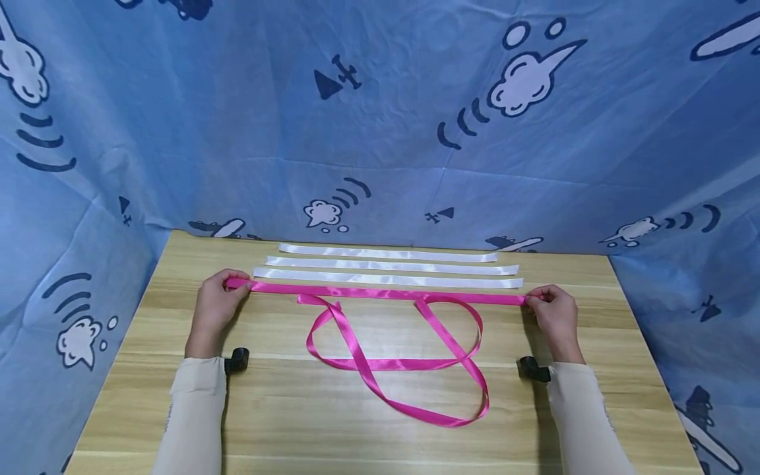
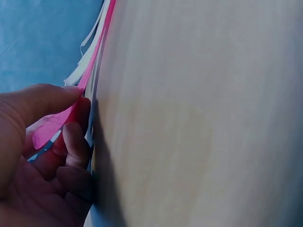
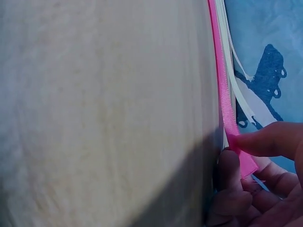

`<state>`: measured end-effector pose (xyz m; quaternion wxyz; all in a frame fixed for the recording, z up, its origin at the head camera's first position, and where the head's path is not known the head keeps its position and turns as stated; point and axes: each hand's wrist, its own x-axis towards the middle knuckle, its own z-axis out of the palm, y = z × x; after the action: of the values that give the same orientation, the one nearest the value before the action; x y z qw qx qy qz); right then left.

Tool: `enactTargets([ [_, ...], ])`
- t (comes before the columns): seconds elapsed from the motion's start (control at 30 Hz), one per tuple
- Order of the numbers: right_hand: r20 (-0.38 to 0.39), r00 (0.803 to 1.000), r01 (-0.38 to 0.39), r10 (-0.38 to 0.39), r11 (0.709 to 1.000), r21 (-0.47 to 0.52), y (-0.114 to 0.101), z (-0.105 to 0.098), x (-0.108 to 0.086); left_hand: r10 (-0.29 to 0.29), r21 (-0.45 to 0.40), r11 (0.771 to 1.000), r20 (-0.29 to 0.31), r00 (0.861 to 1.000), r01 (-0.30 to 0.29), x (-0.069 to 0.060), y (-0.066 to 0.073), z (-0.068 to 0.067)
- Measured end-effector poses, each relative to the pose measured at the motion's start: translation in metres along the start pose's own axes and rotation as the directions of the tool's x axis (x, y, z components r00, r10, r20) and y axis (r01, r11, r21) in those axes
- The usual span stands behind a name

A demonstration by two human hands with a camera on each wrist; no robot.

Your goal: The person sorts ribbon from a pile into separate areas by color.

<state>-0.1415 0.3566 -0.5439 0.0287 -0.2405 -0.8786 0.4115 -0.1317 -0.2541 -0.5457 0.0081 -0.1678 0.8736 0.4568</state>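
Note:
A straight pink ribbon (image 1: 380, 293) stretches across the table between both hands. My left hand (image 1: 216, 307) pinches its left end between thumb and fingers, and a short pink tail (image 2: 47, 130) sticks out past the thumb in the left wrist view. At the other end my right hand (image 1: 555, 320) pinches the ribbon, whose tip (image 3: 247, 164) shows beyond the thumb in the right wrist view. Just behind it lie three white ribbons (image 1: 388, 278), side by side and roughly parallel. Nearer me, a longer pink ribbon (image 1: 404, 364) lies in loose, crossing loops.
The wooden table (image 1: 297, 435) carries all the ribbons. Blue printed cloth (image 1: 392, 132) hangs behind the table and along both sides. A small black wrist camera (image 1: 239, 360) sits on the left forearm, another black camera (image 1: 528, 368) on the right.

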Motion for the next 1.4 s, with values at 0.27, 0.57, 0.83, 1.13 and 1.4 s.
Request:
enactTargets([
  [0.27,0.008,1.000,-0.010,0.010,1.000,-0.014,0.004,-0.004,0.001,-0.018,0.047,0.999,0.000,1.000,0.018,-0.002,-0.001,-0.005],
  [0.57,-0.031,1.000,-0.005,0.003,0.999,-0.040,0.011,-0.008,0.001,-0.010,0.055,0.998,-0.015,1.000,0.011,-0.004,-0.008,-0.012],
  [0.83,-0.073,0.997,-0.022,0.019,0.999,-0.030,0.014,-0.011,-0.001,-0.060,0.020,0.998,0.011,0.998,0.060,-0.008,-0.013,-0.019],
  [1.13,-0.098,0.995,-0.025,0.026,1.000,0.016,0.016,-0.016,-0.009,-0.068,0.049,0.997,0.020,0.997,0.067,-0.018,-0.020,-0.038],
  [1.4,-0.117,0.993,-0.021,0.032,0.995,0.094,0.018,-0.018,-0.022,0.047,0.076,0.996,-0.017,0.999,-0.046,-0.029,-0.007,-0.043],
])
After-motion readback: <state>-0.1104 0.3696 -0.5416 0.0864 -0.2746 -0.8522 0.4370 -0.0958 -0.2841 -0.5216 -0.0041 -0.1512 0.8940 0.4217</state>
